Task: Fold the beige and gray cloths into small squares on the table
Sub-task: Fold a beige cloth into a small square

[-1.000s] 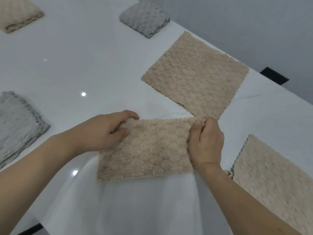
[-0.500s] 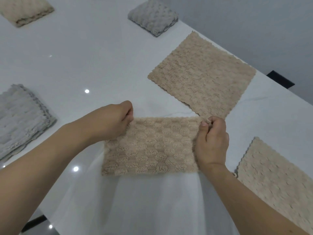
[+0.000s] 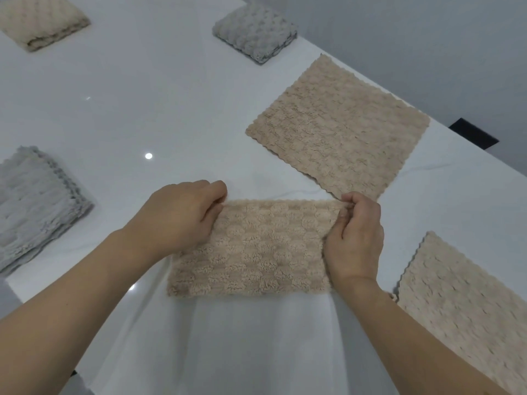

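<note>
A beige cloth, folded into a rectangle, lies at the near edge of the white table. My left hand pinches its far left corner and my right hand pinches its far right corner. An unfolded beige cloth lies flat beyond it, and another flat beige cloth sits at the right. A folded gray square and a folded beige square rest at the far side. A gray cloth lies at the left edge.
The table's right edge runs diagonally, with a gray floor and a dark object beyond it. White fabric of my clothing hangs below the near edge.
Both hands have shifted to the cloth's far corners and closed on them. The cloth's far edge now lies straighter and the rectangle looks flatter.
</note>
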A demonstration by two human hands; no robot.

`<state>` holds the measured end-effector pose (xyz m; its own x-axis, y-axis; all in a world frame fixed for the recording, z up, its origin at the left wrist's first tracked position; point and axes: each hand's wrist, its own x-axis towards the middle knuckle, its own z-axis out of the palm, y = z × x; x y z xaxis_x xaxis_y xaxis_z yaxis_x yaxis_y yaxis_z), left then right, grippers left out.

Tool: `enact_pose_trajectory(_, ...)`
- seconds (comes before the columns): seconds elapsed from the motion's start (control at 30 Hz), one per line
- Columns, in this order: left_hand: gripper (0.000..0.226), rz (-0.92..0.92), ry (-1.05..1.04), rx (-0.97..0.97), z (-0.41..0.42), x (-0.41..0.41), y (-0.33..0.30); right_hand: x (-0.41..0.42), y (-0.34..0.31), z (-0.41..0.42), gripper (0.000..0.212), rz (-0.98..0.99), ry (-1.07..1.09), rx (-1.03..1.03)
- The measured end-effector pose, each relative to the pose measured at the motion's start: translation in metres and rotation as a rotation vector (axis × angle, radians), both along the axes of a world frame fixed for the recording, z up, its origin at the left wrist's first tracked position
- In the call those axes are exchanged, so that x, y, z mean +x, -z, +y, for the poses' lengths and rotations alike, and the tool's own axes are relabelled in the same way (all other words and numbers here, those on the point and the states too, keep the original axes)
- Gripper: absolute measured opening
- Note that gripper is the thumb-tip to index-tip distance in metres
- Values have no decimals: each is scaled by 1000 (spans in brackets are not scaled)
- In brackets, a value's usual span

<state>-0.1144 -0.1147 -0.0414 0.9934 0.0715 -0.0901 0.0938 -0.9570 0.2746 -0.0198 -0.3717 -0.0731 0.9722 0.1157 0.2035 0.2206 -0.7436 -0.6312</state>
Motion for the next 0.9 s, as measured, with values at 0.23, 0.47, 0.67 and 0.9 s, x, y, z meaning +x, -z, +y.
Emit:
enact_pose_trajectory(0.23, 33, -209, -203, 175, -80, 19, 0, -1, 0, 0, 36, -13, -7, -46)
enact_pose_trajectory(0.47, 49, -69, -106, 3, -59, -9, 34, 0, 1, 1, 38, -34, -8, -110)
enact_pose_trajectory(0.67, 30, -214, -139, -96, 1, -37, 32, 0, 3, 1, 40, -62, -19, -161)
enact_pose_trajectory(0.9, 16, -357, -228, -176, -4, -34, 31, 3, 4, 1, 33, -70, -17, -135)
